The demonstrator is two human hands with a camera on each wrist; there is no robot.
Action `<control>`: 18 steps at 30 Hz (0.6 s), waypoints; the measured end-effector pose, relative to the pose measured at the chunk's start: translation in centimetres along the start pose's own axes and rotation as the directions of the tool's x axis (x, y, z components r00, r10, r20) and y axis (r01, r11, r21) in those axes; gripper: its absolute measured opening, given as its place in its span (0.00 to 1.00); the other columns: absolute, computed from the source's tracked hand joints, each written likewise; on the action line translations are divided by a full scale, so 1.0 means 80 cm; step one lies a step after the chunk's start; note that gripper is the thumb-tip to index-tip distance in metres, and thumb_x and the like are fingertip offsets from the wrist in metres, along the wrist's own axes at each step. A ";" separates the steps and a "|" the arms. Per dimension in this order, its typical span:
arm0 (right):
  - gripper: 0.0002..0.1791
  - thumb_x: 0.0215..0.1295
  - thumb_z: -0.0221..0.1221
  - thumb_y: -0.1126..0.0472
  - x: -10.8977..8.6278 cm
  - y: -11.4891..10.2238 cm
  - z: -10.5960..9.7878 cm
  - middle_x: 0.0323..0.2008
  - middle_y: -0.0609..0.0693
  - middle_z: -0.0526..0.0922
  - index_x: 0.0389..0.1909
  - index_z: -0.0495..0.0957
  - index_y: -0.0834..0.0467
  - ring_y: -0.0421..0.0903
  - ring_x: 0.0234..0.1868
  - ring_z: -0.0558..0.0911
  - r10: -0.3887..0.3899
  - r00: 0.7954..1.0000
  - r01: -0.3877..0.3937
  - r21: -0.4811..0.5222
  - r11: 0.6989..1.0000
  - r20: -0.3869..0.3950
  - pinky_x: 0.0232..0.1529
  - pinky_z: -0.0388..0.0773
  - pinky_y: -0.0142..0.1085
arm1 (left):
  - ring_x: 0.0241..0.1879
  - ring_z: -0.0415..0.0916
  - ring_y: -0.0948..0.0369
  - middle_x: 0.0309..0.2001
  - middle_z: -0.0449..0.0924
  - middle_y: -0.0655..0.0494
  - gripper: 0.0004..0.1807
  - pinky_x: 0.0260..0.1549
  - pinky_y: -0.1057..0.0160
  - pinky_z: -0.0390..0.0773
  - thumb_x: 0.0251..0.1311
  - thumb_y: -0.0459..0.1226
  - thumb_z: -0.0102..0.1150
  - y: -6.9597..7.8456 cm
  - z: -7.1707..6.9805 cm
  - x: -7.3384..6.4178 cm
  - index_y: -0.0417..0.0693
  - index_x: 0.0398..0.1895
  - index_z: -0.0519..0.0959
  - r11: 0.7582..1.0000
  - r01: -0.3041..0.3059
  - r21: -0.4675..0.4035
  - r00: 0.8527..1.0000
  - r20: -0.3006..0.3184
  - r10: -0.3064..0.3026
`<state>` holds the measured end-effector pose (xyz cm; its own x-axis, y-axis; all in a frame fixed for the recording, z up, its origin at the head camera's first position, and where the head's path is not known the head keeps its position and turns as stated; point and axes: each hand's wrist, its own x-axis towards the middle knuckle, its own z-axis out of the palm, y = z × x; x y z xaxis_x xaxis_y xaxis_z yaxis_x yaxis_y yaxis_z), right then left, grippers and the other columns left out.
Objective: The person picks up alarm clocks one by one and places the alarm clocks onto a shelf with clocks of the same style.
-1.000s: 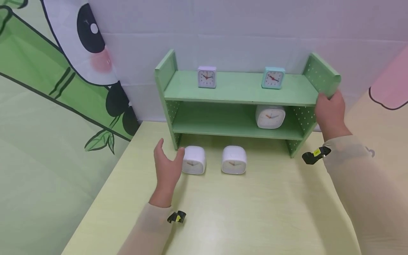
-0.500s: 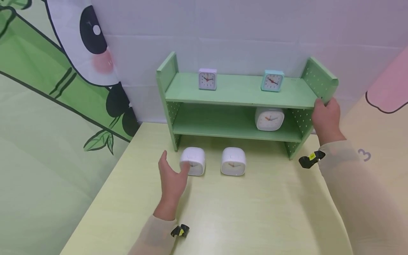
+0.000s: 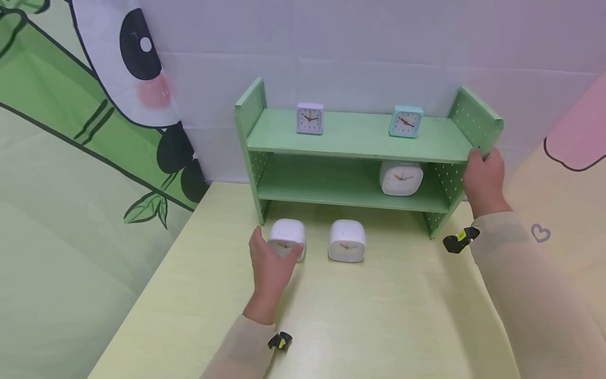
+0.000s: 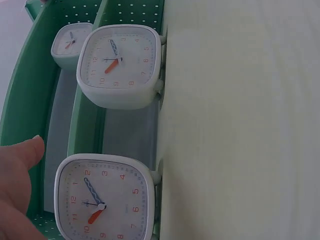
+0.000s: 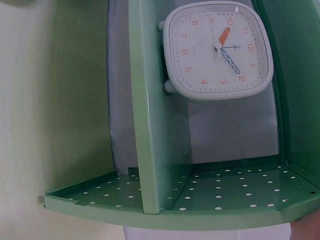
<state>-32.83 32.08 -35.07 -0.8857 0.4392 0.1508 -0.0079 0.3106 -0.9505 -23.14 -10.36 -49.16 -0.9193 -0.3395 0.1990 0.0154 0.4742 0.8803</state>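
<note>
My left hand (image 3: 271,271) reaches up to the left white alarm clock (image 3: 286,230) on the table, thumb and fingers spread to either side of its front. In the left wrist view a gap shows between the visible digit and that clock (image 4: 107,200); any contact elsewhere is hidden. With my right hand (image 3: 485,181) I grip the right side panel of a green two-tier shelf (image 3: 312,179). A second white clock (image 3: 347,240) stands on the table to the right of the first. One more white clock (image 3: 401,178) sits on the lower tier, close up in the right wrist view.
On the top tier stand a small purple clock (image 3: 310,119) at the left and a small teal clock (image 3: 405,122) at the right. The shelf stands at the back of the pale wooden table (image 3: 369,316), before a printed cloth backdrop (image 3: 360,63).
My left hand has moved right, from beside the left white clock to in front of it, its fingers now on both sides. My right hand keeps its grip on the shelf.
</note>
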 end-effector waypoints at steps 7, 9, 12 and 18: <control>0.32 0.81 0.35 0.43 -0.001 0.000 0.000 0.70 0.52 0.66 0.78 0.59 0.53 0.45 0.67 0.65 0.016 1.000 -0.016 0.015 1.000 0.005 0.72 0.60 0.44 | 0.68 0.59 0.40 0.75 0.50 0.38 0.66 0.62 0.37 0.67 0.48 0.51 0.81 -0.002 0.013 0.007 0.39 0.80 0.46 0.998 0.053 -0.043 0.999 0.007 -0.053; 0.32 0.82 0.35 0.43 -0.002 0.002 0.000 0.71 0.52 0.66 0.78 0.58 0.53 0.44 0.68 0.65 0.027 1.000 -0.027 0.015 1.000 0.006 0.73 0.59 0.44 | 0.68 0.59 0.40 0.75 0.50 0.37 0.66 0.62 0.37 0.67 0.48 0.50 0.81 -0.004 0.016 0.008 0.38 0.80 0.46 0.996 0.075 -0.052 0.997 0.005 -0.074; 0.32 0.82 0.36 0.43 -0.002 0.004 0.000 0.73 0.52 0.64 0.79 0.57 0.52 0.44 0.71 0.63 0.040 0.999 -0.040 0.015 0.999 0.008 0.74 0.56 0.44 | 0.67 0.61 0.40 0.74 0.52 0.38 0.64 0.61 0.38 0.68 0.48 0.49 0.81 -0.009 0.023 0.008 0.39 0.80 0.47 0.991 0.103 -0.083 0.995 0.001 -0.103; 0.32 0.82 0.35 0.42 0.002 0.004 0.003 0.73 0.53 0.65 0.78 0.59 0.54 0.43 0.71 0.64 0.027 0.999 -0.027 0.019 0.999 -0.019 0.75 0.56 0.43 | 0.65 0.63 0.43 0.73 0.54 0.39 0.61 0.63 0.42 0.67 0.48 0.45 0.82 -0.015 0.036 0.011 0.41 0.78 0.50 0.979 0.097 -0.182 0.995 -0.015 -0.101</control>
<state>-33.11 32.04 -35.42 -0.8765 0.4635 0.1301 0.0068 0.2823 -0.9593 -25.12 -8.91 -51.28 -0.9103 -0.3976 0.1154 -0.0023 0.2835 0.9590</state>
